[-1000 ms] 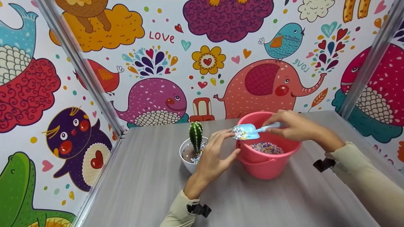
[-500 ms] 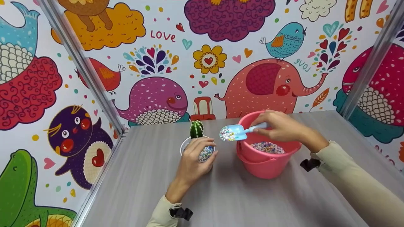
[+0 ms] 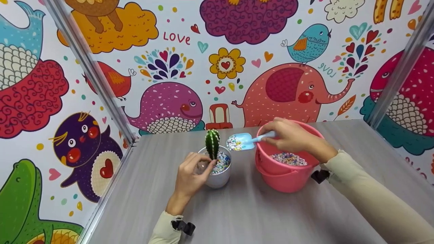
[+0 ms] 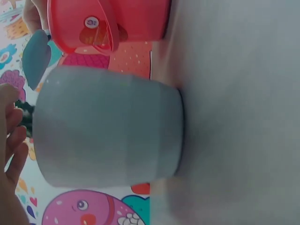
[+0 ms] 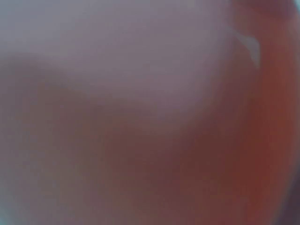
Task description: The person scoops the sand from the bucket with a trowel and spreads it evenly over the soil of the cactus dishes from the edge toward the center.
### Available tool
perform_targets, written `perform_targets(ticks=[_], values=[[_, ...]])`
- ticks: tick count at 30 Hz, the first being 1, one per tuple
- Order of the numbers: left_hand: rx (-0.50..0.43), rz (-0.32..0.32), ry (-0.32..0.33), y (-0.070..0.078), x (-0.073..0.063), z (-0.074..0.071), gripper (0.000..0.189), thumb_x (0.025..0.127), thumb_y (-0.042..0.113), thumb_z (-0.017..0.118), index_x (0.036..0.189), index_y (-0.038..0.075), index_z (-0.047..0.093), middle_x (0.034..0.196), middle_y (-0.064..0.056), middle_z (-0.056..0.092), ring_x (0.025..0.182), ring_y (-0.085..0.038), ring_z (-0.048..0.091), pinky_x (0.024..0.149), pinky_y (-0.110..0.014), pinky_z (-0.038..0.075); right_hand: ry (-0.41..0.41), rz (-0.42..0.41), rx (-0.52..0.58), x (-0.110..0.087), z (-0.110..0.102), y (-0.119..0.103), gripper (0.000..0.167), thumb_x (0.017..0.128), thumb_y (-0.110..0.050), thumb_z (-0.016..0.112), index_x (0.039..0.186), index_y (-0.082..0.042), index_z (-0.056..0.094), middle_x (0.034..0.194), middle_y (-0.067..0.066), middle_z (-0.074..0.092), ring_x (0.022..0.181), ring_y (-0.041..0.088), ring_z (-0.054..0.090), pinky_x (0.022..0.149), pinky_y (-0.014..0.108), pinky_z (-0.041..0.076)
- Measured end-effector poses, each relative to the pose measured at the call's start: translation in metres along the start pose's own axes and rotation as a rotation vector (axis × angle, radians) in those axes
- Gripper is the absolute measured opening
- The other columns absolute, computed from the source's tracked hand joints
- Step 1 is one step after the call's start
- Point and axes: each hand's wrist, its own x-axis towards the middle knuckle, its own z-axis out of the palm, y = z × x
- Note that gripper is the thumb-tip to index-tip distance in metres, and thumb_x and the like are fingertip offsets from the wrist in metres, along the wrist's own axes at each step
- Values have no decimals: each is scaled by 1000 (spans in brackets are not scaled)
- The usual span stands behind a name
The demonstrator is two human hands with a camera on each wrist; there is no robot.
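A green cactus (image 3: 212, 144) stands in a white pot (image 3: 218, 181), among small multicoloured beads (image 3: 222, 162) on the right side and bare brown fill on the left. My left hand (image 3: 190, 173) reaches over the pot's near-left rim, thumb and fingertips pinching the cactus low on its stem. In my right hand (image 3: 292, 136) is the handle of a light blue toy shovel (image 3: 247, 141). Its blade, loaded with pale beads, hovers level just right of the cactus, above the pot's edge. The left wrist view shows the pot's side (image 4: 108, 126); the right wrist view is blurred.
A pink bucket (image 3: 283, 179) with beads (image 3: 288, 159) inside stands right of the pot, under my right hand. Grey tabletop (image 3: 152, 176) surrounds both. Walls printed with cartoon animals (image 3: 169, 105) close off the back and sides, with metal frame posts (image 3: 101, 81) at the corners.
My left hand has moved from beside the shovel blade leftward and down to the cactus. My right hand has carried the loaded shovel left, from over the bucket to the pot's edge.
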Motion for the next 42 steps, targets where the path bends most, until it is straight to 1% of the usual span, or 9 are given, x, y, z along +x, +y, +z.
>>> perform_targets(ticks=[3, 7, 12, 16, 20, 27, 34, 38, 42], values=[[31, -86, -13, -7, -6, -4, 19, 88, 17, 91, 101, 13, 78, 96, 4, 78, 92, -14, 69, 84, -29, 59, 12, 3, -19, 4, 0, -3, 18, 97, -23, 81, 116, -21, 83, 107, -5, 77, 101, 19, 60, 86, 39, 54], [90, -257, -82, -12, -12, -7, 41, 89, 35, 90, 117, 9, 77, 113, -3, 77, 109, -20, 69, 97, -40, 59, 21, -6, -35, 11, 1, -6, 20, 97, -22, 82, 116, -17, 83, 106, -2, 77, 97, 19, 60, 84, 38, 55], [96, -509, -254, -11, -17, -8, 81, 89, 57, 83, 148, 5, 62, 149, -13, 62, 141, -31, 59, 118, -56, 51, 19, -29, -73, 17, 6, -10, 23, 96, -22, 83, 117, -14, 83, 106, 2, 79, 94, 20, 61, 81, 36, 54], [71, -641, -387, -9, -19, -7, 108, 84, 67, 82, 164, 7, 43, 168, -17, 44, 155, -38, 45, 126, -62, 41, 17, -32, -105, 18, 7, -13, 24, 95, -22, 83, 116, -12, 82, 105, 3, 79, 93, 21, 62, 81, 37, 54], [31, -678, -427, -9, -19, -7, 117, 79, 68, 87, 166, 8, 36, 169, -18, 41, 156, -38, 44, 127, -62, 40, 22, -25, -142, 20, 8, -17, 25, 94, -22, 84, 116, -13, 83, 106, 4, 80, 92, 20, 61, 81, 40, 56], [-37, -690, -400, -12, -20, -8, 112, 76, 61, 93, 164, 14, 41, 161, -13, 45, 149, -35, 50, 123, -61, 44, 33, -14, -193, 20, 9, -22, 24, 94, -21, 83, 116, -12, 83, 110, 6, 82, 98, 24, 64, 87, 46, 57], [-114, -727, -431, -18, -19, -14, 108, 77, 58, 95, 165, 22, 43, 160, -9, 45, 150, -34, 48, 125, -62, 41, 49, -25, -244, 22, 10, -25, 21, 91, -18, 84, 112, -12, 84, 108, 6, 82, 99, 26, 65, 87, 46, 55], [-182, -729, -434, -23, -21, -18, 107, 79, 52, 95, 166, 20, 42, 165, -11, 46, 153, -35, 47, 128, -62, 37, 50, -18, -249, 22, 11, -28, 21, 91, -18, 85, 111, -12, 85, 109, 7, 82, 102, 27, 66, 88, 47, 56], [-204, -746, -429, -22, -21, -18, 107, 81, 48, 94, 168, 18, 39, 170, -13, 42, 156, -38, 43, 129, -65, 32, 58, -34, -250, 22, 14, -29, 22, 89, -18, 87, 110, -12, 85, 107, 7, 81, 103, 28, 66, 90, 48, 58]])
